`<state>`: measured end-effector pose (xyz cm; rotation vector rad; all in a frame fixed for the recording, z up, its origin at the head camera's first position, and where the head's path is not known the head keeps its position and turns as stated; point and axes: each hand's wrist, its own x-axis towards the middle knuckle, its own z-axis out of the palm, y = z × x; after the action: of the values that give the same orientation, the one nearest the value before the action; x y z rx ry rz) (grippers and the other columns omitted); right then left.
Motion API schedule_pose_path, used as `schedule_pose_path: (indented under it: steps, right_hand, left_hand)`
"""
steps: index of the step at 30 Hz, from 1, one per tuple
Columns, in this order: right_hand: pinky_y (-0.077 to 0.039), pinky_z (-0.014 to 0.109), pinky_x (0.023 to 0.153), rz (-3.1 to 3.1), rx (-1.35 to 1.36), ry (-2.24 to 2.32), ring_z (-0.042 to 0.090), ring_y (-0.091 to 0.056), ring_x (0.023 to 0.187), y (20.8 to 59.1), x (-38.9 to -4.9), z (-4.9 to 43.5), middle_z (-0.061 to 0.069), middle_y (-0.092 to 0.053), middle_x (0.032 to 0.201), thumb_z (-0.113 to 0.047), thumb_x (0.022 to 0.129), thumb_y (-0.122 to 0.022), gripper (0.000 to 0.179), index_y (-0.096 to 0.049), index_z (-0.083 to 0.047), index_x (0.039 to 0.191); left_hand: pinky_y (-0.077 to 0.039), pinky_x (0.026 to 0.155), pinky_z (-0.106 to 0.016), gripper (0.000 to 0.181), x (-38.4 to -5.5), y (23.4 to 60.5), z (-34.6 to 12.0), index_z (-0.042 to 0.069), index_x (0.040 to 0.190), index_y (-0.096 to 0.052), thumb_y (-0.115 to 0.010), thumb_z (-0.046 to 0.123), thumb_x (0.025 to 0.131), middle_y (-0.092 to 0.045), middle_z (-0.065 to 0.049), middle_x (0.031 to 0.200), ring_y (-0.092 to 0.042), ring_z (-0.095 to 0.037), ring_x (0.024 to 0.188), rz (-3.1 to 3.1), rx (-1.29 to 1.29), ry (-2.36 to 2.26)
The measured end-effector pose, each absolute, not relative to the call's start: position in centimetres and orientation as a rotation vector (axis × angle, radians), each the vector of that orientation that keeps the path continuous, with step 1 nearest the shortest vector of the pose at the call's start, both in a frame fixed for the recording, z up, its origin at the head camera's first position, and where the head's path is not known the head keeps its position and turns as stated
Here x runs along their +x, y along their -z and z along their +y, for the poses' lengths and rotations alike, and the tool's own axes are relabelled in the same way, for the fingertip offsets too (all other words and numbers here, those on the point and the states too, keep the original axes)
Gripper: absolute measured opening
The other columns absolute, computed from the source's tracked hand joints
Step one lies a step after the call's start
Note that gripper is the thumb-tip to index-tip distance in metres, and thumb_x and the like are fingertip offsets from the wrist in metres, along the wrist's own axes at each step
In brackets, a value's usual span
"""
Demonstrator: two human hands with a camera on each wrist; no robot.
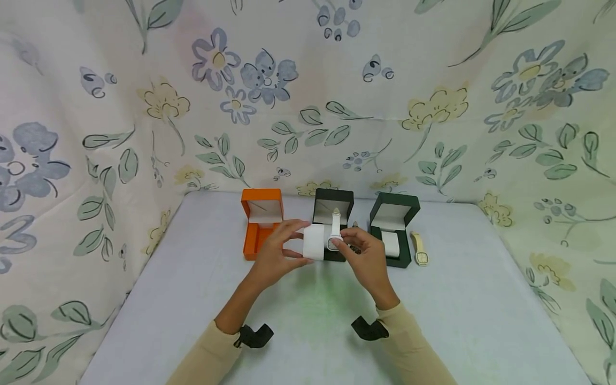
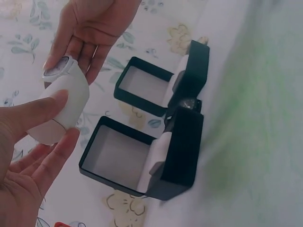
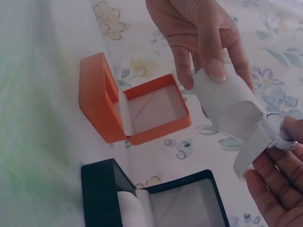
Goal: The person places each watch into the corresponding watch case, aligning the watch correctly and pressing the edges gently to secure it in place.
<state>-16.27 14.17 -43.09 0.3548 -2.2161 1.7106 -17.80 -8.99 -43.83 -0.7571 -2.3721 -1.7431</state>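
White watch [image 1: 335, 230] hung in the right hand [image 1: 368, 256], face pinched between thumb and fingers, just beside a white cushion [image 1: 314, 241] gripped in the left hand [image 1: 279, 251], both held up near the dark middle box [image 1: 333, 194] towards the table's [image 1: 192, 267] far edge. Its loose strap could have snagged the cushion, twisting the watch from that narrow pinch.

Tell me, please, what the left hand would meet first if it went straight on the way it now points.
Beyond the white cushion it holds, the left hand would likely first meet the white watch pinched by the right hand. The exact depth between cushion and watch is hard to judge.
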Motion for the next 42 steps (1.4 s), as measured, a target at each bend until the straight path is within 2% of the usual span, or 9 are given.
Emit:
schedule_pose_path:
  steps: [3,8,12,21,24,31,34,38,42]
  right_hand:
    - [-0.058,0.035,0.075,-2.197,0.384,-1.711,0.014,-0.071,0.089,43.0,-16.21,14.19,0.005,-0.075,0.093,-0.018,0.09,-0.079,0.018,-0.074,-0.007,0.103]
    - [-0.059,0.033,0.077,-2.184,0.406,-1.729,0.014,-0.071,0.091,42.83,-16.05,14.06,0.006,-0.075,0.095,-0.018,0.092,-0.077,0.018,-0.074,-0.006,0.106]
    - [-0.059,0.028,0.078,-2.188,0.419,-1.745,0.015,-0.07,0.091,42.9,-15.95,14.01,0.007,-0.075,0.097,-0.017,0.093,-0.077,0.019,-0.074,-0.005,0.107]
    - [-0.058,0.034,0.074,-2.215,0.454,-1.743,0.015,-0.07,0.09,42.92,-15.72,13.93,0.004,-0.074,0.093,-0.017,0.093,-0.077,0.018,-0.075,-0.008,0.108]
    - [-0.059,0.032,0.074,-2.206,0.471,-1.75,0.016,-0.07,0.089,42.92,-15.7,13.91,0.003,-0.074,0.093,-0.017,0.093,-0.077,0.017,-0.075,-0.009,0.108]
    - [-0.06,0.027,0.073,-2.196,0.476,-1.737,0.015,-0.071,0.085,43.06,-15.74,13.76,0.003,-0.075,0.092,-0.015,0.093,-0.076,0.018,-0.075,-0.008,0.109]
    - [-0.06,0.025,0.073,-2.182,0.477,-1.728,0.016,-0.07,0.083,43.18,-15.73,13.76,0.003,-0.075,0.093,-0.014,0.093,-0.076,0.018,-0.075,-0.008,0.109]
    - [-0.06,0.026,0.074,-2.182,0.482,-1.725,0.015,-0.07,0.085,43.25,-15.71,13.77,0.005,-0.075,0.096,-0.013,0.093,-0.076,0.02,-0.076,-0.007,0.111]
    - [-0.061,0.034,0.083,-2.207,0.526,-1.734,0.016,-0.07,0.091,43.14,-15.66,14.04,0.009,-0.074,0.104,-0.009,0.092,-0.075,0.026,-0.074,-0.005,0.118]
  left_hand:
    - [-0.063,0.074,-0.035,0.076,-17.8,43.76,-8.87,0.024,0.144,-0.057,-0.088,0.004,0.078,-0.049,-0.002,0.145,-0.064,-0.032,0.116,-2.366,-0.777,1.759]
    - [-0.063,0.075,-0.035,0.076,-17.76,43.62,-8.73,0.015,0.146,-0.055,-0.087,0.003,0.078,-0.05,-0.004,0.146,-0.063,-0.032,0.117,-2.347,-0.8,1.769]
    - [-0.063,0.075,-0.034,0.077,-17.65,43.59,-8.77,0.016,0.146,-0.055,-0.087,0.002,0.077,-0.052,-0.003,0.147,-0.063,-0.031,0.117,-2.344,-0.8,1.777]
    - [-0.063,0.076,-0.033,0.076,-17.77,43.58,-8.73,0.015,0.146,-0.055,-0.086,0.003,0.078,-0.051,-0.003,0.147,-0.063,-0.03,0.117,-2.336,-0.826,1.76]
    - [-0.063,0.075,-0.031,0.075,-17.91,43.62,-8.64,0.016,0.146,-0.055,-0.086,0.003,0.079,-0.051,-0.002,0.147,-0.063,-0.03,0.117,-2.333,-0.83,1.758]
    - [-0.063,0.075,-0.031,0.074,-17.96,43.77,-8.32,0.009,0.145,-0.054,-0.086,0.004,0.079,-0.052,-0.003,0.144,-0.063,-0.031,0.117,-2.285,-0.829,1.791]
    - [-0.063,0.075,-0.032,0.074,-17.78,43.81,-8.17,0.012,0.145,-0.055,-0.087,0.004,0.078,-0.052,-0.004,0.144,-0.064,-0.032,0.116,-2.269,-0.81,1.803]
    - [-0.063,0.074,-0.032,0.075,-17.61,43.88,-8.08,0.022,0.144,-0.056,-0.088,0.006,0.078,-0.053,-0.001,0.143,-0.065,-0.031,0.116,-2.258,-0.785,1.81]
    - [-0.063,0.074,-0.032,0.075,-17.67,43.85,-8.1,0.024,0.145,-0.056,-0.087,0.007,0.078,-0.053,0.0,0.143,-0.065,-0.031,0.116,-2.244,-0.779,1.82]
